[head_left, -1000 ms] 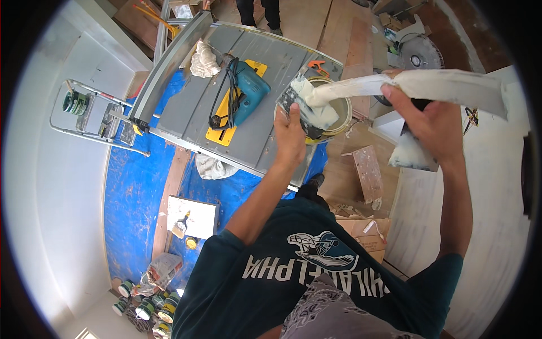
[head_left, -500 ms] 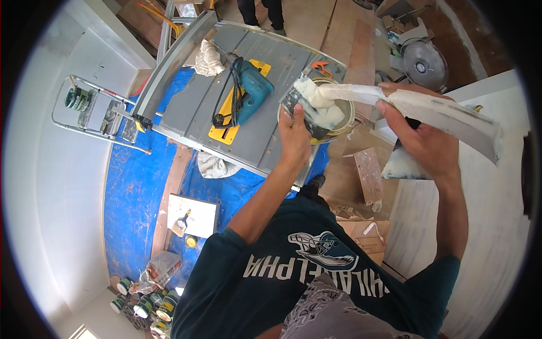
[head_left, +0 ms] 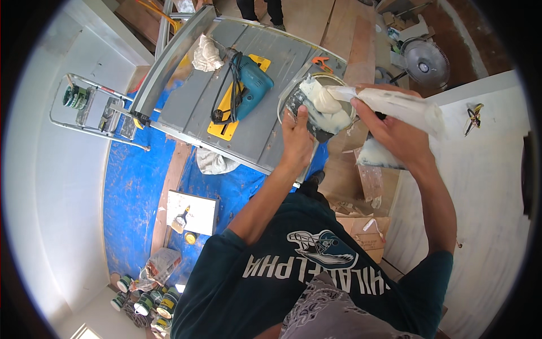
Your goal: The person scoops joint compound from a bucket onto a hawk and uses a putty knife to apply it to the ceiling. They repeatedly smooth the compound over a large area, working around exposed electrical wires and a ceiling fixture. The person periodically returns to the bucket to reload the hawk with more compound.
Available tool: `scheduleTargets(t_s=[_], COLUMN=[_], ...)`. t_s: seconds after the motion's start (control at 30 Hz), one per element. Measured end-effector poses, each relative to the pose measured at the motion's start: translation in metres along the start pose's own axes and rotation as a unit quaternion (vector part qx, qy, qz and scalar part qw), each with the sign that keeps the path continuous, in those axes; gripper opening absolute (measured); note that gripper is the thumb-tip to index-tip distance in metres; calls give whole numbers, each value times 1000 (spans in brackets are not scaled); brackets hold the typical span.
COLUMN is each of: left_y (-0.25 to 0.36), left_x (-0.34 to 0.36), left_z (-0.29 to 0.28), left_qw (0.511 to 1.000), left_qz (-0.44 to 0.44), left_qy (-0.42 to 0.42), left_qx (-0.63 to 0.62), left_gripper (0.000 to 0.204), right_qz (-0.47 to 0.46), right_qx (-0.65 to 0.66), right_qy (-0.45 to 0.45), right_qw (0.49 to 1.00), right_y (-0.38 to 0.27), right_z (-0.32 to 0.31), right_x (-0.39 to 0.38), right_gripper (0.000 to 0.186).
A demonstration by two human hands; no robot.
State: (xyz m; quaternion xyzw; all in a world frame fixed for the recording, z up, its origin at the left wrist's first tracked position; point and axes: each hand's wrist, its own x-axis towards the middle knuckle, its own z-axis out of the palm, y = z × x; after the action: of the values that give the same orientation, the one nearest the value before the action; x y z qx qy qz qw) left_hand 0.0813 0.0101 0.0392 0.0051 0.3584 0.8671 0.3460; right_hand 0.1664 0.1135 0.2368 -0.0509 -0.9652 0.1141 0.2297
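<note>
My left hand [head_left: 298, 135] grips a dark, paste-smeared spreader [head_left: 294, 101] over an open round tub [head_left: 316, 75] on the grey tabletop [head_left: 262, 144]. A mound of cream paste [head_left: 324, 101] lies on the spreader. My right hand [head_left: 395, 130] holds a long white coated strip [head_left: 412, 106], its narrow end at the paste. A second paste-smeared blade [head_left: 375, 155] shows beneath that hand, partly hidden. Left of the tub lie a teal corded drill [head_left: 254, 87] on a yellow plate [head_left: 223, 131] and a crumpled cream cloth [head_left: 208, 53].
A folding step stool [head_left: 118, 141] with a can stands left. A fan [head_left: 426, 62] is back right. Another person's legs [head_left: 251, 11] are beyond the table. Blue sheeting [head_left: 130, 198], a white board [head_left: 192, 206], several cans [head_left: 144, 305] and cardboard [head_left: 364, 231] lie below.
My right hand has moved left toward the tub, bringing the white strip and lower blade with it; the strip first swung down at its far end. My left hand shifted slightly right.
</note>
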Motion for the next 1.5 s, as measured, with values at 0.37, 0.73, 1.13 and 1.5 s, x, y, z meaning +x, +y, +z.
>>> scheduleTargets(t_s=[0.37,0.73,1.13,1.5], left_y=[62,80,121,123], left_x=[29,77,69,72], left_z=[-12,20,91,95], left_qw=[999,975,941,907], left_qz=[-22,-158,-175,-134], left_qy=[19,-80,-144,-173], left_qx=[23,134,250,361], left_gripper=[22,29,36,34], right_qz=[396,565,587,447], right_qx=[266,785,762,668], right_qy=[-172,103,111,127], right_qw=[862,234,250,581], right_y=[144,87,49,70], right_z=[70,129,169,91], right_x=[-40,-244,-260,-107], right_gripper=[47,29,25,33])
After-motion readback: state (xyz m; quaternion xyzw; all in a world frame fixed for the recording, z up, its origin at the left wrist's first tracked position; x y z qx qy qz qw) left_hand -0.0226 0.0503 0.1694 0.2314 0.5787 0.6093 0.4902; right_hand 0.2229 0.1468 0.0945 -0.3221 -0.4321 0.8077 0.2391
